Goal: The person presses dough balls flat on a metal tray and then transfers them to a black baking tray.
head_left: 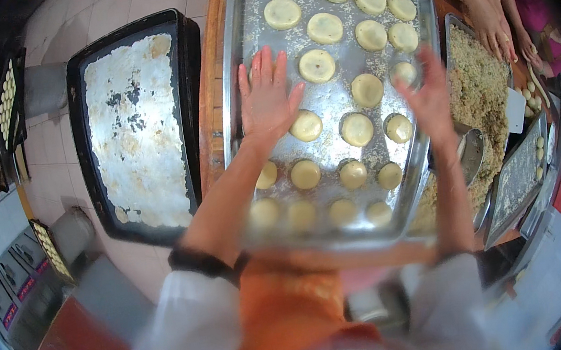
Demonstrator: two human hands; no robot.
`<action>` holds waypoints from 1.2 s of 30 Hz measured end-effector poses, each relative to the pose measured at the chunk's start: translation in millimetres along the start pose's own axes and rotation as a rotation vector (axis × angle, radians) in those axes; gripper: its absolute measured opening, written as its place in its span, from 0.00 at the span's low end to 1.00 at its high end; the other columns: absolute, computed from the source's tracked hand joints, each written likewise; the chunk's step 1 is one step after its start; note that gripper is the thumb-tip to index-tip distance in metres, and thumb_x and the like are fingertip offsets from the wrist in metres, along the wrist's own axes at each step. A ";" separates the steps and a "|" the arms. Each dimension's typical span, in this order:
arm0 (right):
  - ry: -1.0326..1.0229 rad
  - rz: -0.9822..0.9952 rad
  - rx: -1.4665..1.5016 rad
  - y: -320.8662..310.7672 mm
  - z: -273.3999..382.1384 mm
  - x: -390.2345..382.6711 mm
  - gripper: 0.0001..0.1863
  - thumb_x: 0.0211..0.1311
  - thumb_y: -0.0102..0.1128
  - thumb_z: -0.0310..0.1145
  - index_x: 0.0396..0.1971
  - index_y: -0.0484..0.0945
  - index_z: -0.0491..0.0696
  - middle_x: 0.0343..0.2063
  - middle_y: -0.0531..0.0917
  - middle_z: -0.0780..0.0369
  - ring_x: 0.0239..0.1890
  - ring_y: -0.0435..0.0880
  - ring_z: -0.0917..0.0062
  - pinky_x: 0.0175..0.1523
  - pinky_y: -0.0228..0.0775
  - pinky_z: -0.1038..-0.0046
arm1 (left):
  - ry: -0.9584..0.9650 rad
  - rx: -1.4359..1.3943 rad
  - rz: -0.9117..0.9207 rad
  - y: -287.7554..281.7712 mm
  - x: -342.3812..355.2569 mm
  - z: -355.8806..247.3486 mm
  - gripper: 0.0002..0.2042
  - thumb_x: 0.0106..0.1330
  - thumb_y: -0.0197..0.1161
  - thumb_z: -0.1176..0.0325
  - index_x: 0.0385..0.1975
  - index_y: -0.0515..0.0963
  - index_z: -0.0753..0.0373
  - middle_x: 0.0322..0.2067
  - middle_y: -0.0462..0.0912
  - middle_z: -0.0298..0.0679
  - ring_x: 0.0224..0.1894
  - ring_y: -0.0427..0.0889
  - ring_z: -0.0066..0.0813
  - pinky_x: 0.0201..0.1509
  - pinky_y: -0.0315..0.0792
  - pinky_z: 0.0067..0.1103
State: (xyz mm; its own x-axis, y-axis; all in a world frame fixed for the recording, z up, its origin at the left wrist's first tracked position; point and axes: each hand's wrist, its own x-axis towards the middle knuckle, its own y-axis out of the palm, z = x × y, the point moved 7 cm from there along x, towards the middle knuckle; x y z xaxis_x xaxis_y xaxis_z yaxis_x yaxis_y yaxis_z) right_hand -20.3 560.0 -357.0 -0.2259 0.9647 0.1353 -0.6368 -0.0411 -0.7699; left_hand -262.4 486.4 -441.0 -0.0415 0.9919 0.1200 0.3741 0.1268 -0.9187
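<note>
Flattened round dough cakes [356, 129] lie in rough rows on a large metal tray [382, 65] dusted with flour or crumbs. My left hand [266, 97] is spread flat at the tray's left side, over a dough cake that it mostly hides. Smeared a little by motion, my right hand [427, 96] hovers by the right edge with thumb and fingers apart. Close to its thumb is a smaller, rounder dough piece [403, 74]; I cannot tell whether they touch. Other pale cakes [302, 215] near the front edge look blurred.
A worn black baking pan [194, 115] stands left of the wooden table [211, 124]. Crumbly filling [480, 76] fills a tray on the right, with a metal bowl [473, 153] and a white scraper [515, 110] by it. Another person's hands [496, 33] work at the far right.
</note>
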 end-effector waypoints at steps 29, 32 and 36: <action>-0.199 0.063 -0.390 184.0 98.8 -35.0 0.28 0.63 0.46 0.36 0.63 0.55 0.47 0.64 0.58 0.60 0.68 0.52 0.67 0.68 0.31 0.49 | 0.221 0.143 0.216 -23.7 -52.5 5.3 0.23 0.44 0.66 0.70 0.42 0.69 0.68 0.39 0.71 0.44 0.46 0.70 0.39 0.49 0.65 0.30; -0.168 -0.003 -0.115 169.2 91.2 -30.6 0.27 0.63 0.48 0.36 0.61 0.58 0.45 0.63 0.61 0.56 0.66 0.54 0.65 0.68 0.35 0.52 | 0.264 0.016 0.320 -30.6 -45.6 4.0 0.27 0.38 0.69 0.71 0.41 0.69 0.67 0.38 0.71 0.44 0.45 0.71 0.39 0.49 0.65 0.30; -0.018 0.197 0.207 152.7 71.9 -51.0 0.26 0.59 0.55 0.37 0.56 0.64 0.44 0.59 0.64 0.53 0.61 0.61 0.60 0.64 0.48 0.56 | 0.143 -0.178 0.272 -68.2 -45.9 10.3 0.31 0.40 0.71 0.68 0.47 0.68 0.69 0.42 0.71 0.48 0.47 0.71 0.44 0.51 0.65 0.33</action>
State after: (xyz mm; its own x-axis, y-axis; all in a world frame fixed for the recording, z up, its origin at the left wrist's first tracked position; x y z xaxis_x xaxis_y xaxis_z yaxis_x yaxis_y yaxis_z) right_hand -159.1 485.8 -436.6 -0.3717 0.9283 0.0082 -0.7163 -0.2812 -0.6386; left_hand -295.5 432.3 -387.8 0.2077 0.9765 -0.0572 0.5099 -0.1580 -0.8456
